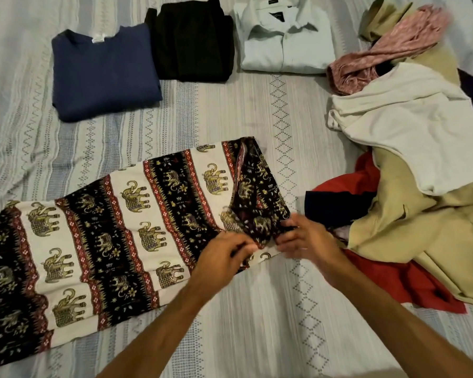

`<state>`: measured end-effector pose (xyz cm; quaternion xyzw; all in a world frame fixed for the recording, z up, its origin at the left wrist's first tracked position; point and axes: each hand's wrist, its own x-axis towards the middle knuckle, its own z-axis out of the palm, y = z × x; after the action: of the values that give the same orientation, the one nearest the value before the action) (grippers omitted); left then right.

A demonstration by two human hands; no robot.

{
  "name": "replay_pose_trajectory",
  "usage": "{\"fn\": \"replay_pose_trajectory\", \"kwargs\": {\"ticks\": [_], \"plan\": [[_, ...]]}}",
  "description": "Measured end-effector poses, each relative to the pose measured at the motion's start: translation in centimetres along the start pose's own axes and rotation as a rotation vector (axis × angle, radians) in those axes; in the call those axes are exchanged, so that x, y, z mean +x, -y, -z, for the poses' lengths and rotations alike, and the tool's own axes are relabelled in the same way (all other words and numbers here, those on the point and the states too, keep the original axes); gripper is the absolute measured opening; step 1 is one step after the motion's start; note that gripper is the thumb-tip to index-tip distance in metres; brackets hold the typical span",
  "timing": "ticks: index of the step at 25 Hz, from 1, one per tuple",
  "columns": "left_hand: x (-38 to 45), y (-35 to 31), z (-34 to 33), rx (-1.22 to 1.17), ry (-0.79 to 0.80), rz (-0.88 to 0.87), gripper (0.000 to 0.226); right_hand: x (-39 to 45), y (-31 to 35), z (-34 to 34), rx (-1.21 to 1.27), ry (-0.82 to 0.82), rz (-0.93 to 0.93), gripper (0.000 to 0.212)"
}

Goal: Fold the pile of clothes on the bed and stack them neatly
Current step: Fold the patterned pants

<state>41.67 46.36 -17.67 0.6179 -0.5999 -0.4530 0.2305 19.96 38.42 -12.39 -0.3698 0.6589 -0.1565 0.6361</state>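
Note:
Elephant-print trousers (pixel 115 236) in black, cream and red lie flat across the bed from the lower left to the centre. Their dark waistband end (pixel 260 195) is folded over at the right. My left hand (pixel 224 255) pinches the fabric at the near right corner. My right hand (pixel 303 236) grips the dark waistband end just beside it. An unfolded pile lies at the right: a white garment (pixel 410 132), a beige one (pixel 426 233), a red one (pixel 393 276) and a pink one (pixel 388 50). Three folded items sit at the back: a blue sweater (pixel 101 75), a black garment (pixel 194 42), a white shirt (pixel 287 42).
The bed has a pale grey patterned cover (pixel 257 110). A dark navy piece (pixel 328 208) shows under the beige garment. An olive garment (pixel 380 20) lies at the far right behind the pink one.

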Motion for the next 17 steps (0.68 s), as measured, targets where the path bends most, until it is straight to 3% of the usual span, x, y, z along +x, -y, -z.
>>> {"fn": "replay_pose_trajectory", "kwargs": {"ticks": [1,3,5,8,13,15,17], "plan": [[-0.1,-0.1,-0.8,0.136,-0.015,-0.019,0.031,0.0,0.4,-0.8,0.145,0.066,-0.113,0.039],[-0.4,0.0,-1.7,0.250,-0.049,-0.041,0.034,0.9,0.3,-1.7,0.175,0.075,-0.153,0.047],[-0.9,0.1,-2.1,0.260,-0.044,-0.083,0.035,1.8,-0.4,-2.4,0.072,-0.010,-0.089,0.040],[-3.0,0.7,-2.2,0.344,-0.047,-0.110,0.038,2.9,-1.5,-2.5,-0.126,-0.155,0.003,0.009],[-5.7,5.0,1.2,0.592,-0.117,0.001,0.062,2.9,-1.8,-0.8,-0.017,-0.335,0.175,0.014],[-6.7,6.5,2.2,0.719,-0.117,-0.090,0.052,2.8,-1.8,-0.2,0.050,-0.344,0.182,0.015],[-7.8,7.5,2.5,0.795,-0.126,-0.201,0.042,2.7,-0.9,0.0,0.222,-0.286,0.048,0.019]]}}
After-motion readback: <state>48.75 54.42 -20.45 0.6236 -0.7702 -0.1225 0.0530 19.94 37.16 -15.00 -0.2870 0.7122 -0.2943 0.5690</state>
